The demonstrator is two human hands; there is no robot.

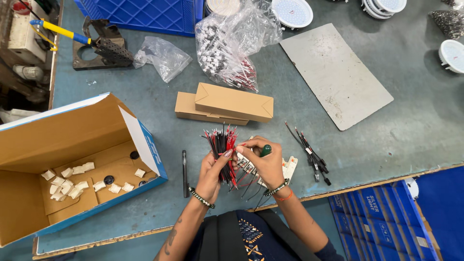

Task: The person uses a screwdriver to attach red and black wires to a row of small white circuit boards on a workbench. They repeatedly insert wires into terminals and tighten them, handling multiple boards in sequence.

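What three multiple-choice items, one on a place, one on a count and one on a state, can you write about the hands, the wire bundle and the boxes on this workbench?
1. Where does the black pen lie?
A. inside the open cardboard box
B. on the table between the open cardboard box and the left hand
C. on the grey metal plate

2. How many flat closed brown cardboard boxes lie stacked behind the hands?
A. two
B. four
C. none

3. How is the bundle of thin red and black wires held?
A. it lies loose on the table
B. it hangs from a hook
C. the left hand grips it upright, and the right hand touches it

Answers: 1 B, the pen lies on the bare table by the left wrist. 2 A, one box lies across another. 3 C, the fingers wrap the bundle.
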